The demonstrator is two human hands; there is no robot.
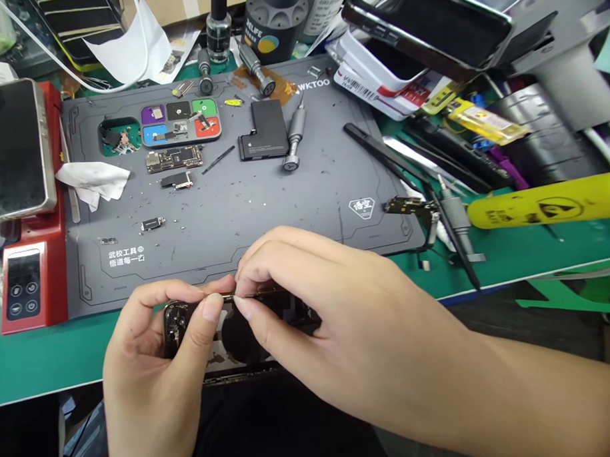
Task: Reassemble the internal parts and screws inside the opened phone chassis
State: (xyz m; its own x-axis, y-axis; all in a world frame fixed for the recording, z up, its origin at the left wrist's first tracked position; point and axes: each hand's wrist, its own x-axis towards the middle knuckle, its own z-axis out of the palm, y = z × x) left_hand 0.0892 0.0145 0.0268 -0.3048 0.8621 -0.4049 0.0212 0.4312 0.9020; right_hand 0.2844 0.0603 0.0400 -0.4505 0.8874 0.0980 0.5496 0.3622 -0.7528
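An opened phone housing (239,337), dark inside with bare metal patches, is tilted at the table's front edge. My left hand (159,347) grips its left end, thumb along the upper rim. At that same rim, the thumb and forefinger of my right hand (307,302) are pinched together close to the left thumb; whatever lies between those fingertips is too small to make out. Beyond the hands, a phone logic board (174,159), a black L-shaped battery (265,131) and a small dark module (153,224) lie on the grey mat (264,216).
A grey screwdriver (295,132) lies beside the battery. Coloured parts compartments (181,119) sit at the back left. A red device (37,284) stands left. On the right are black tweezers (382,156), a yellow-handled tool (544,201) and stacked phone boxes (380,79).
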